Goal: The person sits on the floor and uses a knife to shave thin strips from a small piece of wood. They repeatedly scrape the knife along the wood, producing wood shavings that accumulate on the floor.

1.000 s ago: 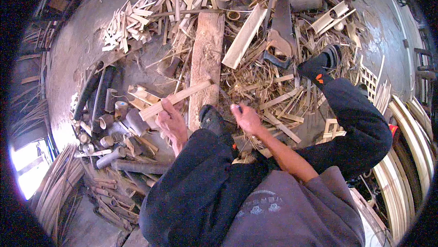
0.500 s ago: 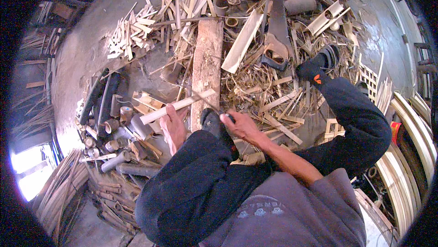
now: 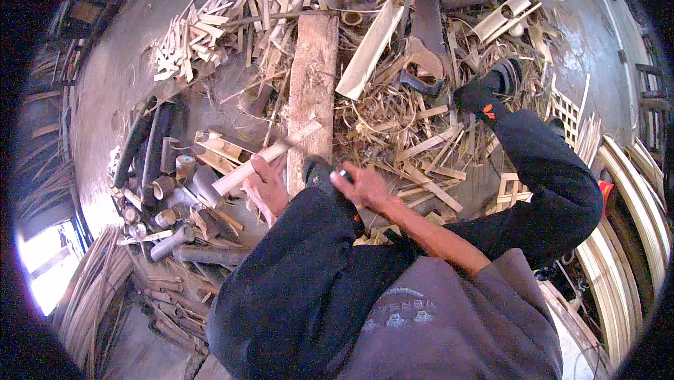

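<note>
My left hand (image 3: 265,185) grips a pale bamboo slat (image 3: 281,150) that slants up to the right across the end of a worn wooden plank (image 3: 313,71). My right hand (image 3: 361,185) is closed on the handle of a thin knife (image 3: 316,155), whose blade reaches toward the slat's upper end. Both hands hover over my dark-trousered knee, and my dark shoe (image 3: 317,169) lies between them. My other leg stretches out right, ending in a black sock with an orange mark (image 3: 483,101).
A hand saw (image 3: 425,54) lies right of the plank among split bamboo and shavings. Short bamboo tubes (image 3: 168,190) pile up at left. A heap of cut slats (image 3: 189,43) sits at upper left. Curved bamboo hoops (image 3: 632,197) line the right edge.
My right hand has come down and left toward the slat. The slat and my left hand have shifted slightly toward the plank.
</note>
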Tool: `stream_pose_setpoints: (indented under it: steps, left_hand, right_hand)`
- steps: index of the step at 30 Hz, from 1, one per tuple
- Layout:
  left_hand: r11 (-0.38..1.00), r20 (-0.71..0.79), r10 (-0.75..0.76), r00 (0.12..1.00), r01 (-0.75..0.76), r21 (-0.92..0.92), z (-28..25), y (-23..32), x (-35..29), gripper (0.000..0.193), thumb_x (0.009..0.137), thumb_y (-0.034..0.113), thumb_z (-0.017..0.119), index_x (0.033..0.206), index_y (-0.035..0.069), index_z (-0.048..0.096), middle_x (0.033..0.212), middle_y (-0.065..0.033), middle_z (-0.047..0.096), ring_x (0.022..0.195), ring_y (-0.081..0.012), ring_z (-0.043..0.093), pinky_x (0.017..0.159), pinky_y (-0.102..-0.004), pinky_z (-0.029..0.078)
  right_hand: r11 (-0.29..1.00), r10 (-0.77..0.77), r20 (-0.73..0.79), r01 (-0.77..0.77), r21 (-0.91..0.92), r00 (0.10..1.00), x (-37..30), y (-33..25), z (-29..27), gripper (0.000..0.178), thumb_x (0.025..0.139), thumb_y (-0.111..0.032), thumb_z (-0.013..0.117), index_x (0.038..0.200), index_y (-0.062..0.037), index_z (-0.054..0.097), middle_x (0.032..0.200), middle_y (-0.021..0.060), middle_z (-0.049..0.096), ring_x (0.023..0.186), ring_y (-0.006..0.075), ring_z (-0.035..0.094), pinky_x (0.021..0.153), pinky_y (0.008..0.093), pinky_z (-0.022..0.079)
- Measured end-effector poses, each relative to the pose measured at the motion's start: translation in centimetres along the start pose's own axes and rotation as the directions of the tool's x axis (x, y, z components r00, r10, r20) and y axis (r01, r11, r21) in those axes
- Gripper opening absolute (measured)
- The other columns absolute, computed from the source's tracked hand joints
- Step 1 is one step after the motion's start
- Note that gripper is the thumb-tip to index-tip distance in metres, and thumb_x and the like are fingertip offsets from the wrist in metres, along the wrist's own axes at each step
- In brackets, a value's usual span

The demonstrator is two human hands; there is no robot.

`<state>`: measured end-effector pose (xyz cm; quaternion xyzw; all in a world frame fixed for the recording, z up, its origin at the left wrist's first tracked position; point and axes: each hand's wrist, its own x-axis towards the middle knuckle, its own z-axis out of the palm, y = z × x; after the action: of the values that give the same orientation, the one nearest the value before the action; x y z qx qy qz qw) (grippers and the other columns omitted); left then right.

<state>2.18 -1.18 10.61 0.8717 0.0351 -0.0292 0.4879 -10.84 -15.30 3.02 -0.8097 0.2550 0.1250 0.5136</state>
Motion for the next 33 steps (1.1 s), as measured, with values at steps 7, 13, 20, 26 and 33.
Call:
stream_pose_setpoints:
  steps: [7, 13, 20, 26, 33]
  left_hand:
    - [1.0, 0.024, 0.005, 1.0, -0.004, -0.022, 0.1, -0.1, -0.5, 0.034, 0.1, 0.027, 0.043, 0.116, -0.001, 0.053, 0.073, -0.014, 0.06, 0.065, -0.0176, 0.06, 0.049, -0.0318, 0.046]
    - [0.999, 0.024, 0.008, 1.0, -0.007, -0.038, 0.5, -0.4, -0.2, 0.033, 0.1, 0.026, 0.043, 0.116, 0.0, 0.052, 0.071, -0.013, 0.06, 0.063, -0.0168, 0.059, 0.048, -0.0308, 0.046]
    - [0.999, 0.038, 0.016, 0.999, -0.014, -0.042, 0.4, 0.0, -0.1, 0.032, 0.099, 0.026, 0.043, 0.117, 0.0, 0.051, 0.069, -0.012, 0.059, 0.061, -0.0159, 0.058, 0.047, -0.0297, 0.045]
    - [1.0, 0.047, 0.004, 0.999, -0.003, -0.028, 0.5, -0.1, -0.1, 0.032, 0.099, 0.025, 0.043, 0.117, 0.0, 0.05, 0.068, -0.011, 0.058, 0.06, -0.015, 0.058, 0.046, -0.0287, 0.045]
    - [0.998, 0.052, 0.016, 0.999, -0.012, -0.065, 0.8, -0.4, 0.8, 0.031, 0.099, 0.025, 0.044, 0.117, 0.0, 0.05, 0.066, -0.0099, 0.057, 0.058, -0.0141, 0.057, 0.046, -0.0275, 0.044]
  right_hand:
    - [0.995, -0.071, -0.042, 0.068, -0.073, 0.997, -0.7, 1.6, 0.3, 0.062, 0.091, -0.059, 0.041, 0.1, -0.0019, 0.062, 0.082, 0.0283, 0.064, 0.08, 0.0462, 0.062, 0.073, 0.0528, 0.049]
    - [0.999, -0.033, 0.011, 0.033, 0.029, 0.999, -0.3, 0.2, -1.4, 0.055, 0.091, -0.054, 0.046, 0.099, -0.0027, 0.062, 0.082, 0.0278, 0.064, 0.081, 0.0446, 0.063, 0.072, 0.0511, 0.05]
    - [0.997, 0.064, -0.109, -0.067, -0.023, 0.992, 2.1, 3.5, -0.7, 0.067, 0.09, -0.06, 0.042, 0.114, 0.0002, 0.06, 0.092, 0.0266, 0.066, 0.086, 0.0443, 0.063, 0.078, 0.0524, 0.05]
    - [0.991, 0.022, 0.071, -0.013, -0.13, 0.997, -0.1, -1.7, -4.4, 0.057, 0.09, -0.058, 0.045, 0.11, -0.007, 0.061, 0.086, 0.0253, 0.065, 0.081, 0.0455, 0.062, 0.072, 0.053, 0.049]
    - [0.989, 0.13, -0.013, -0.13, -0.077, 0.991, 0.5, 1.1, -4.0, 0.063, 0.09, -0.058, 0.047, 0.1, 0.0016, 0.064, 0.085, 0.0273, 0.065, 0.084, 0.0451, 0.063, 0.078, 0.0503, 0.05]
